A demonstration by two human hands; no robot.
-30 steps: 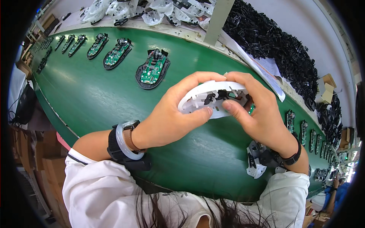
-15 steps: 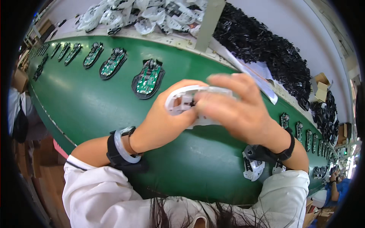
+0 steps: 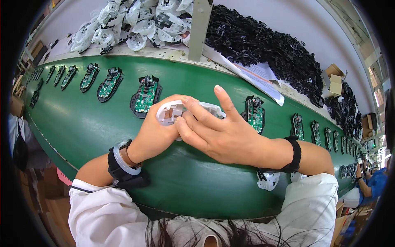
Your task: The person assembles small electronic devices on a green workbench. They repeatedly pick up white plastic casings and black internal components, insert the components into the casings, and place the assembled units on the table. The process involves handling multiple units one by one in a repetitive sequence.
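Note:
My left hand (image 3: 153, 132) is closed around a white plastic computer mouse shell (image 3: 166, 114), held above the green bench with its hollow inner side up. My right hand (image 3: 230, 140) reaches across the shell. Its thumb and some fingertips press together at the hollow, while another finger sticks up, away from the shell. Whether a small part sits between those fingertips is hidden. Beyond my left hand lies a black mouse base with a green circuit board (image 3: 145, 95). Another such base (image 3: 254, 115) lies just past my right hand, partly covered by it.
Rows of similar bases run along the green bench (image 3: 197, 187) to the left and right. White shells (image 3: 268, 181) lie under my right forearm. White shells (image 3: 140, 24) and small black parts (image 3: 259, 49) are heaped behind a post (image 3: 199, 33). A person in blue (image 3: 376, 185) sits far right.
My right hand has slowed from a blur, and its fingertips have settled at the shell's hollow. The view has shifted, so the hands and shell appear farther left; another base shows beyond my right hand.

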